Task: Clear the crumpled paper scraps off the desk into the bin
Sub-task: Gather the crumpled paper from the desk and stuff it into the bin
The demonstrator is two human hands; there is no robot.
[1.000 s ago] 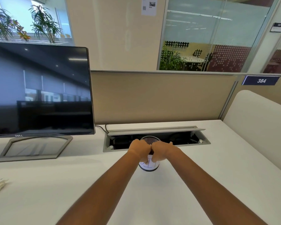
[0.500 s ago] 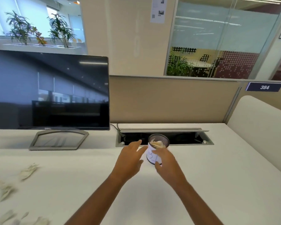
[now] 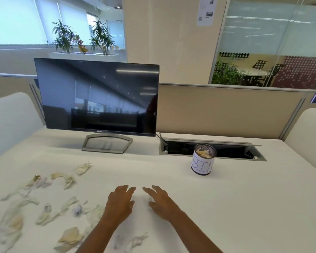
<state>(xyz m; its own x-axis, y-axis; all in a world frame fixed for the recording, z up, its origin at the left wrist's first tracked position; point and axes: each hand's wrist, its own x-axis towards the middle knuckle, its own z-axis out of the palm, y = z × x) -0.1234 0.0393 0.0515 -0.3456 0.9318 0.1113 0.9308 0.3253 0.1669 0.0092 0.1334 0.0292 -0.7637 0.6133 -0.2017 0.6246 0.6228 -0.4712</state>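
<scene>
Over the desk (image 3: pixel 254 207), left hand (image 3: pixel 119 203) and right hand (image 3: pixel 161 203) splayed, holding nothing. Leftward of both, nearest the left hand: scraps (image 3: pixel 70 236), strewn widely. Ahead and right, well apart: bin (image 3: pixel 203 159), partly filled.

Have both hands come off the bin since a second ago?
Yes. The left hand and right hand, then clasped at the bin by the cable tray, now hover open nearer the person, left of it.

Bright daylight from left windows (image 3: pixel 16 21); paper scraps (image 3: pixel 44 207) motion-blurred, edges wide-angle bowed.
</scene>
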